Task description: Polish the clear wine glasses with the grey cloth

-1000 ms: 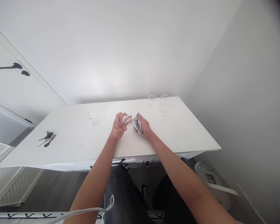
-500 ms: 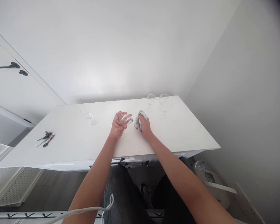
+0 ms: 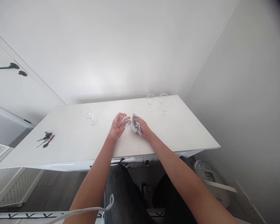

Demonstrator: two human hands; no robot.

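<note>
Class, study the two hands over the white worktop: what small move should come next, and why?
Perhaps turn the glass slightly against the cloth. The left hand holds it tipped sideways, and the right hand has the crumpled cloth at the glass's other end, so a small turn would likely bring another part under the fabric.

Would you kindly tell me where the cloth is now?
Near the head view's centre, the cloth is in the right hand, beside the glass in the left hand.

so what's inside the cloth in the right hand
The clear glass in the left hand runs up to the bunched cloth; its foot isn't discernible. The cloth and right hand cover whatever is inside.
</note>
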